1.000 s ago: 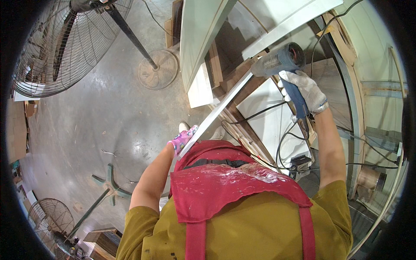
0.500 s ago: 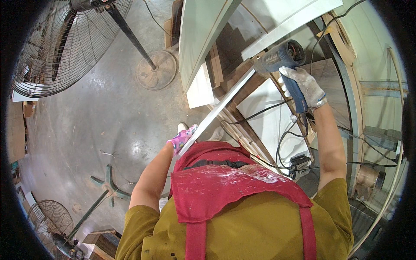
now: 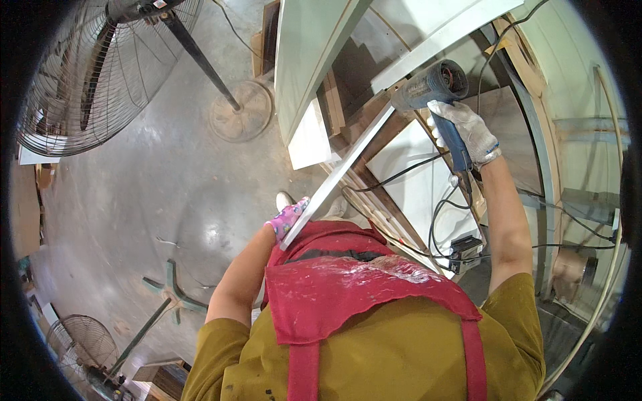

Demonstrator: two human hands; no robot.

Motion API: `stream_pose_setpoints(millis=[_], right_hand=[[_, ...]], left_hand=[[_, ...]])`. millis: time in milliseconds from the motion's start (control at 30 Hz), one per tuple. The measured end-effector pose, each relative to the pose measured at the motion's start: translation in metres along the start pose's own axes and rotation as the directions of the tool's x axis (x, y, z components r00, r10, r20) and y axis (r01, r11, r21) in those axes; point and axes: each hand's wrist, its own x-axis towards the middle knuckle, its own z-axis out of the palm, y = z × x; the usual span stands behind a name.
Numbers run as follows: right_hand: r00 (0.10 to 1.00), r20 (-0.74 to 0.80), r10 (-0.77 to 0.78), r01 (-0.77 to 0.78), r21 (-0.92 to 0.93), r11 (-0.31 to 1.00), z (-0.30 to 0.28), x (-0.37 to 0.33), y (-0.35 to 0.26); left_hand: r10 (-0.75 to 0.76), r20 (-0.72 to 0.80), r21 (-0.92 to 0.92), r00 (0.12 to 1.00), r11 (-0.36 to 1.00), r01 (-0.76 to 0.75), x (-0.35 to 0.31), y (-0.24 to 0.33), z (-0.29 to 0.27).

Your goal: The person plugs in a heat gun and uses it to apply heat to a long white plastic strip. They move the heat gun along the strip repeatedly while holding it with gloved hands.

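Observation:
My left hand (image 3: 287,215), in a pink patterned glove, is closed on the near end of a long white strip (image 3: 344,170) in front of my red apron. Slanting away to the right, the strip reaches the front of a dark blue heat gun (image 3: 426,88). My right hand (image 3: 469,128), in a white knit glove, wraps round the heat gun's handle. Whether the nozzle touches the strip cannot be made out. A black cord runs down from the handle.
Pale panels (image 3: 314,57) stand ahead, with a white board (image 3: 411,177) lying below the heat gun. A large caged fan (image 3: 100,73) is at upper left, its round base (image 3: 241,112) on the floor. Black cables loop at the right, near a small black box (image 3: 466,248).
My left hand and the near end of the strip have shifted slightly right. My right hand and the heat gun have barely moved, with the grip unchanged.

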Motion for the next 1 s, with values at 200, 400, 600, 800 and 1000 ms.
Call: stream_pose_setpoints(millis=[200, 400, 600, 800, 1000], right_hand=[[0.998, 0.051, -0.028, 0.019, 0.169, 0.985, 0.0, -0.014, 0.009], [0.997, 0.021, -0.069, 0.066, 0.109, 0.992, -0.004, -0.025, 0.02], [0.994, 0.035, -0.099, 0.092, 0.159, 0.983, -0.002, -0.027, 0.022], [0.996, 0.041, -0.08, 0.073, 0.153, 0.986, -0.004, -0.016, 0.021], [0.996, 0.012, -0.083, 0.081, 0.135, 0.988, -0.006, -0.012, 0.017]], left_hand=[[0.1, 0.084, 0.126, 0.991, 0.986, -0.11, -0.008, -0.015, 0.009], [0.318, 0.184, 0.364, 0.93, 0.857, -0.365, -0.023, -0.03, -0.008], [0.36, 0.148, 0.49, 0.921, 0.782, -0.385, -0.052, -0.031, -0.016], [0.354, 0.059, 0.508, 0.934, 0.794, -0.333, -0.06, -0.036, -0.016], [0.316, -0.043, 0.486, 0.948, 0.835, -0.256, -0.058, -0.038, -0.021]])
